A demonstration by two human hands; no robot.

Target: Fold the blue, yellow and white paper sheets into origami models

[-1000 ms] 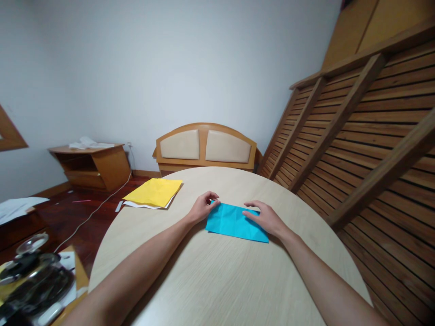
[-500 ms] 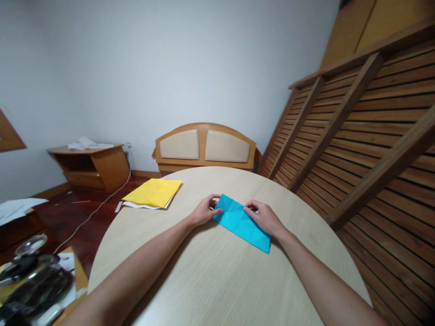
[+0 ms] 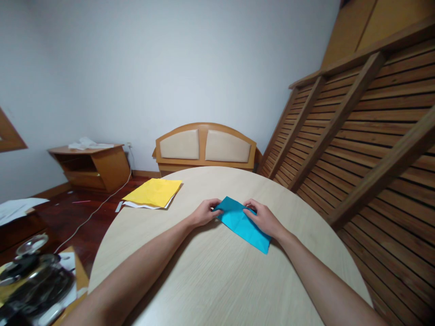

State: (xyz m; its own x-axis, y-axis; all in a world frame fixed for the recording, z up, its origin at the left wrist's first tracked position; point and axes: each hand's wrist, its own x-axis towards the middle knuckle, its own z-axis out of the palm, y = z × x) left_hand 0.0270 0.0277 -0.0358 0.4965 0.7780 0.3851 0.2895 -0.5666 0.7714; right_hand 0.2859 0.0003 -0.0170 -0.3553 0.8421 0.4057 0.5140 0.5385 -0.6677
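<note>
Blue paper (image 3: 242,222) lies angled between left hand (image 3: 203,213) and right hand (image 3: 265,220), both gripping it.

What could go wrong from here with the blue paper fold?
1. The blue paper lies askew on the table, so a crease pressed now may come out crooked.
2. The left hand and right hand both grip its far end; the near corner is free and may swing or slide on the smooth top.
</note>
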